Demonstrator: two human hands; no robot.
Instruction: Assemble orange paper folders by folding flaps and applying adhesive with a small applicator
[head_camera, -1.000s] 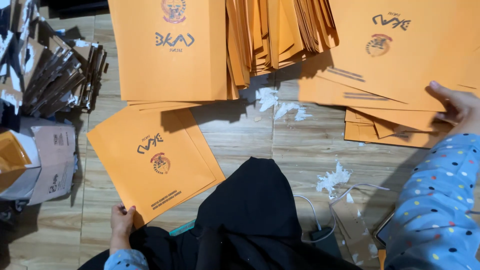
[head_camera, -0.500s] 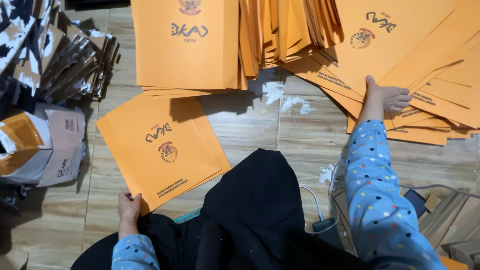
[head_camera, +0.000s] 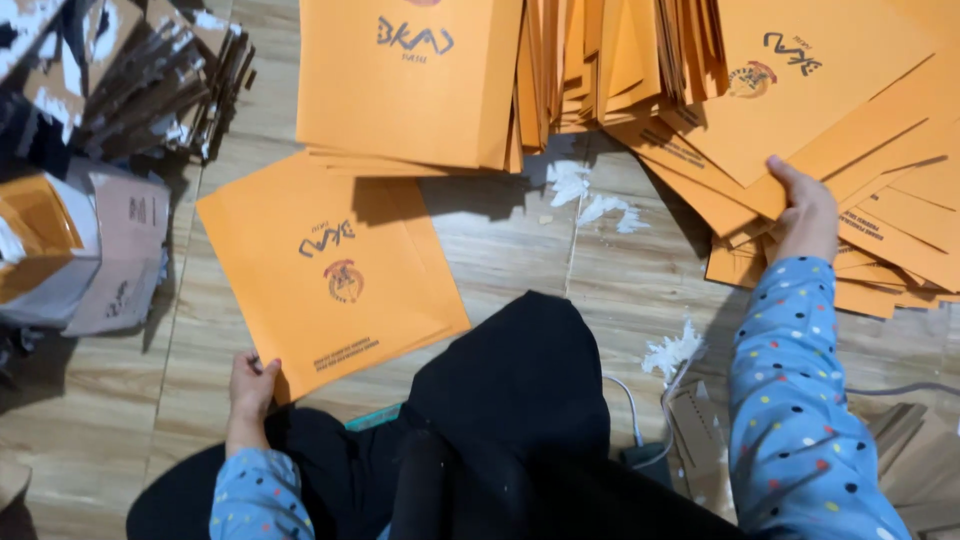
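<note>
A small stack of flat orange envelopes (head_camera: 325, 265) lies on the wooden floor in front of me, printed side up. My left hand (head_camera: 250, 385) grips its near corner. My right hand (head_camera: 805, 215) reaches out in a blue dotted sleeve and pinches the edge of an orange envelope (head_camera: 800, 95) in the spread pile at the upper right. A taller stack of the same envelopes (head_camera: 410, 80) stands further off in the middle.
Folded dark cardboard pieces (head_camera: 150, 80) and an orange and grey box (head_camera: 70, 250) sit at the left. White paper scraps (head_camera: 590, 195) lie on the floor. A black cloth (head_camera: 510, 400) covers my lap, with a white cable (head_camera: 625, 405) and brown cardboard (head_camera: 705, 435) beside it.
My right hand has shifted left across the spread pile and now grips an envelope edge. My left hand stays on the corner of the near stack. The view has tilted slightly.
</note>
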